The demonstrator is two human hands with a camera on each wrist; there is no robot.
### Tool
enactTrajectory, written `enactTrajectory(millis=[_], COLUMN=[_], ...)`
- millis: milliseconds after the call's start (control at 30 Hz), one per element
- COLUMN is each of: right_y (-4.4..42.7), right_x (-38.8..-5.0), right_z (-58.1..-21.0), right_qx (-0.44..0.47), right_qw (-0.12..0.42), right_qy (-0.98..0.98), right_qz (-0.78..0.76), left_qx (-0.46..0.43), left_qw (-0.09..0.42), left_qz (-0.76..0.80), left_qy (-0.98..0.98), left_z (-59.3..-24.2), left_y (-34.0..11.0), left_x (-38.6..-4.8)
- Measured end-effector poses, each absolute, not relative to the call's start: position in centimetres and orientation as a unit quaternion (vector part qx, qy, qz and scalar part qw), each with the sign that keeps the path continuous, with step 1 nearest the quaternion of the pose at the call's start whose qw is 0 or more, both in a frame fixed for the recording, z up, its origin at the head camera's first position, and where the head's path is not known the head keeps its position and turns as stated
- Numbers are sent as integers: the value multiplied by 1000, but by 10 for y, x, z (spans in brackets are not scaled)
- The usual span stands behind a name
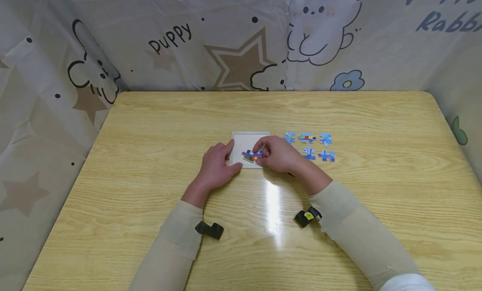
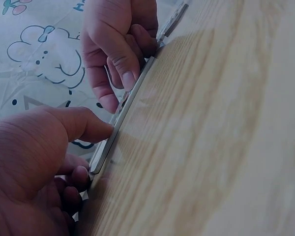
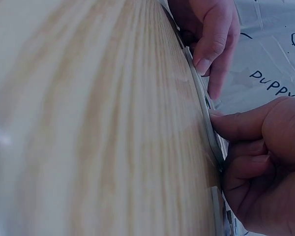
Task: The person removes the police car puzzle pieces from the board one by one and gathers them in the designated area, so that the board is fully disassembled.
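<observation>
A square white puzzle tray point(image 1: 245, 141) with a pale grey rim lies on the table. My left hand point(image 1: 216, 165) holds its left side, thumb at the near corner and forefinger further up. Joined blue, red and green jigsaw pieces point(image 1: 248, 156) lie in the tray's near part. Over the tray's right side, my right hand point(image 1: 280, 154) pinches a jigsaw piece point(image 1: 259, 156) between thumb and forefinger, mostly covered by the fingers. In the left wrist view, the left thumb touches the tray edge point(image 2: 106, 147). The right thumb is beside the rim point(image 3: 206, 113) in the right wrist view.
Loose blue jigsaw pieces point(image 1: 326, 156) lie in two rows right of the tray, some partly behind the right hand. A wooden table point(image 1: 169, 123) carries everything, with a printed cloth point(image 1: 233, 40) behind it. Black wrist cameras point(image 1: 210, 230) sit at both sleeves.
</observation>
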State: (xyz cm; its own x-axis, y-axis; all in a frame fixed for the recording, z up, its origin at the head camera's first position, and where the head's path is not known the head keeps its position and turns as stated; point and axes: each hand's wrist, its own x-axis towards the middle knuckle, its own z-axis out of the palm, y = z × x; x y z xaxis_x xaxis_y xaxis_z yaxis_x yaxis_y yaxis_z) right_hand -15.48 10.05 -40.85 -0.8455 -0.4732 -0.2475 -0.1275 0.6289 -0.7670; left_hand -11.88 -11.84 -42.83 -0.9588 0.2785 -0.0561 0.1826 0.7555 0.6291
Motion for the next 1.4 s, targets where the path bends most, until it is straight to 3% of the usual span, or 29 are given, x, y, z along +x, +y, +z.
enactTrajectory(millis=[600, 1400], right_y=[95, 93], right_x=[-147, -147], right_z=[-412, -415], right_qx=[-166, -179], right_qw=[156, 119], right_qy=[903, 916], right_qz=[-364, -337], left_qx=[122, 122], left_qw=[72, 73], left_qz=[328, 328], left_qy=[934, 934], left_z=[-428, -426], left_y=[-118, -118], left_x=[-119, -119])
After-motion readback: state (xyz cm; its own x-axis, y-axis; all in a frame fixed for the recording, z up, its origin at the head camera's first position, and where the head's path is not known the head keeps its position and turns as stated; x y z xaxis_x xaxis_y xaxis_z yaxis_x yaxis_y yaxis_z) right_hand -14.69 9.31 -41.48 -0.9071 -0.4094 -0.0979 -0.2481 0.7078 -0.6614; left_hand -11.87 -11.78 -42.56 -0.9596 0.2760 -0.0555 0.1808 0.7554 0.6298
